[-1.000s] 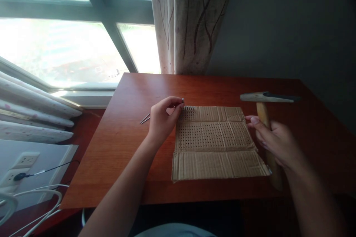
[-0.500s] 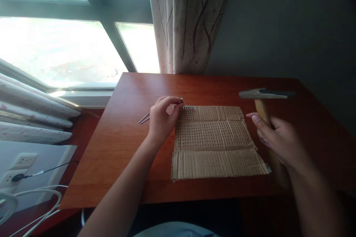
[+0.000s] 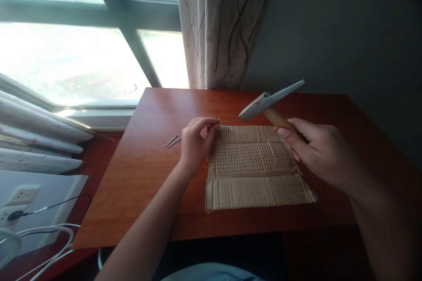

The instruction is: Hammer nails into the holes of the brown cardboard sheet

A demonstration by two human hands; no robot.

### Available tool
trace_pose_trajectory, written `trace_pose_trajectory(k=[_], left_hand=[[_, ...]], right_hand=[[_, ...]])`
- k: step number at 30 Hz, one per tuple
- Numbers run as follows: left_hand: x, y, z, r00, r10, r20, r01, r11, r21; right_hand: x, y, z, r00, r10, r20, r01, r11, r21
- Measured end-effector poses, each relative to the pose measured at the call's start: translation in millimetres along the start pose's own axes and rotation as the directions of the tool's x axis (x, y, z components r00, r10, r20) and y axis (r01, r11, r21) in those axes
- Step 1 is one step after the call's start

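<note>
My left hand (image 3: 199, 138) pinches a nail (image 3: 218, 120) upright at the far left corner of a cardboard sheet (image 3: 253, 193). Rows of small holes cover the sheet's middle band and part of its far left. A short row of nails (image 3: 225, 127) stands along the far edge, just right of my fingers. My right hand (image 3: 313, 149) is closed round the wooden handle of a hammer (image 3: 277, 116). The hammer's metal head hangs in the air, tilted, to the right of the pinched nail and apart from it. Two loose nails (image 3: 172, 141) lie left of my left hand.
The cardboard rests on a reddish-brown wooden table (image 3: 132, 193). Behind it are a curtain (image 3: 227, 30) and a window (image 3: 72, 61). At lower left, a wall socket (image 3: 23, 195) has a plugged-in cord, with white cables (image 3: 62, 232) below it.
My right hand has swung the hammer left, and its head has tipped down toward the nail. My left hand has barely shifted and still pinches the nail.
</note>
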State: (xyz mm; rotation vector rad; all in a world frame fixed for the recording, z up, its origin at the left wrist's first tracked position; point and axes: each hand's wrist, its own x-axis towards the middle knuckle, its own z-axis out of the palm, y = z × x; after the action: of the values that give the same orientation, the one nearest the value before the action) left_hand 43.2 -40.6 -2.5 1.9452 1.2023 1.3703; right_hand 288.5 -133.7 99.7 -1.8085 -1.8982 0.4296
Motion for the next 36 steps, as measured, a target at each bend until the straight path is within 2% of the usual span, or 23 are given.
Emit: trace_pose_trajectory(k=[3,7,13,18,26,31,36], left_hand=[[-1,1,0.7,1.000,-0.019,-0.007,0.019,1.000,0.008],[-1,2,1.1,0.999,0.009,-0.038,-0.008,0.999,0.041],[0,0,1.6,0.998,0.058,-0.041,-0.056,0.998,0.043],[0,-2,2.0,0.997,0.072,-0.034,-0.070,0.997,0.036],[0,-3,2.0,0.998,0.039,-0.040,-0.038,0.999,0.036],[-2,-4,3.3,0.999,-0.047,-0.027,0.047,0.999,-0.016],[-8,-4,-3.9,0.982,-0.154,0.113,0.174,0.966,-0.191]], right_hand=[[18,-24,-2,0.992,-0.113,0.051,0.116,0.991,-0.064],[37,-41,1,0.986,-0.163,0.041,0.167,0.980,-0.110],[46,-40,14,0.977,-0.164,0.133,0.185,0.970,-0.158],[44,-43,15,0.978,-0.190,0.083,0.201,0.967,-0.157],[44,-44,21,0.975,-0.153,0.160,0.184,0.963,-0.196],[43,-44,20,0.975,-0.150,0.163,0.181,0.963,-0.198],[43,-44,20,0.976,-0.138,0.170,0.171,0.964,-0.202]])
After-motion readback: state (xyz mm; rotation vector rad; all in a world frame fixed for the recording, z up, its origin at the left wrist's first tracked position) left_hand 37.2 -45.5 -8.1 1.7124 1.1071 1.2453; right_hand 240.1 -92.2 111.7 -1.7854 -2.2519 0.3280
